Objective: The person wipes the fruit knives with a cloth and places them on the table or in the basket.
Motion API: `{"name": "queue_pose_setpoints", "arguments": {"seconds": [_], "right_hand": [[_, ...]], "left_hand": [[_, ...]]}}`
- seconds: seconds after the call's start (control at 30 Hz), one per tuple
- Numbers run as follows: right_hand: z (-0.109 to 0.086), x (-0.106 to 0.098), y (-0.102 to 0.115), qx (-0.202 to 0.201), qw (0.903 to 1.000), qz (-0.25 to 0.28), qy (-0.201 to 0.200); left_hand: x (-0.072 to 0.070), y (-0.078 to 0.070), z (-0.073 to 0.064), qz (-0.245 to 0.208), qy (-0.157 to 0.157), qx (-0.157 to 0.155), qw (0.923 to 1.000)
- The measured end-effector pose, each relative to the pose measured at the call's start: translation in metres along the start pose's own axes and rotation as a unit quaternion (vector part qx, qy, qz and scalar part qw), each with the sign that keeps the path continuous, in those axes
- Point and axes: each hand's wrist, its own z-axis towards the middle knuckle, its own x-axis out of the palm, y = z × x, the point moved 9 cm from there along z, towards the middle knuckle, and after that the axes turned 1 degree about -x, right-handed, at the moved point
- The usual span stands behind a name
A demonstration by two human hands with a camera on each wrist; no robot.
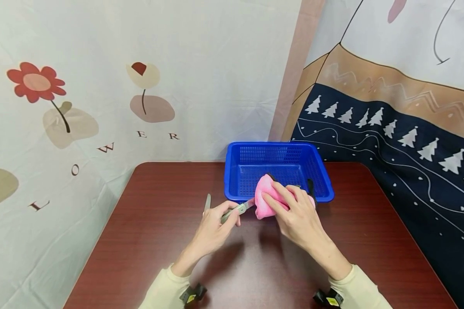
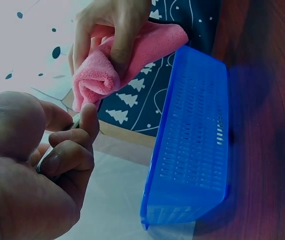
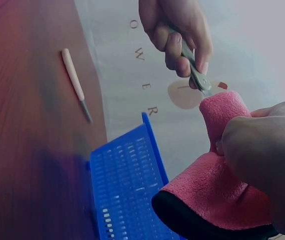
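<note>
While the head view looks down on the surface (image 1: 158, 244), the left hand (image 1: 212, 227) grips the grey-green handle of a knife (image 1: 240, 210), its blade angled up toward the right and its tip end meeting a pink cloth (image 1: 266, 195). The right hand (image 1: 299, 214) grasps that cloth, thumb and fingers bunching it, near the front rim of a blue basket (image 1: 270, 144). Both cloth and knife are held up off the surface, and a second knife (image 1: 208, 201) shows just beyond the left hand.

From the left wrist, the left hand's fingers are curled round the handle; the blade is hidden behind them. The cloth's folded end faces those fingers, with the right hand clasping it from above in this view, beside the basket's rim.

On the right wrist's side, the knife's blade meets the end of the cloth, most of it out of sight there. The cloth flares below the right hand to a black edge, while the second knife, pale-handled, lies on the surface near the basket.
</note>
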Motion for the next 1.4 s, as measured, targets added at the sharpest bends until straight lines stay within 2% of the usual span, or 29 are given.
{"name": "queue_pose_setpoints", "arguments": {"seconds": [0.23, 0.73, 0.93, 1.17, 1.4], "right_hand": [[-0.007, -0.001, -0.011, 0.020, 0.9995, -0.004, 0.022], [-0.028, -0.018, -0.037, 0.053, 0.9982, -0.022, 0.017], [-0.037, -0.024, -0.038, 0.056, 0.9982, -0.013, 0.018], [-0.047, -0.030, -0.037, 0.061, 0.9981, -0.011, 0.005], [-0.058, -0.029, -0.039, 0.072, 0.9968, -0.010, 0.034]], "left_hand": [[0.003, 0.001, 0.000, -0.002, 0.009, -0.005, 0.9999], [0.004, 0.001, 0.005, -0.011, 0.019, 0.005, 0.9997], [0.003, 0.001, 0.014, -0.022, 0.026, 0.015, 0.9993], [-0.001, 0.004, 0.028, 0.006, 0.024, 0.005, 0.9997], [-0.001, 0.001, 0.048, 0.012, 0.034, 0.022, 0.9991]]}}
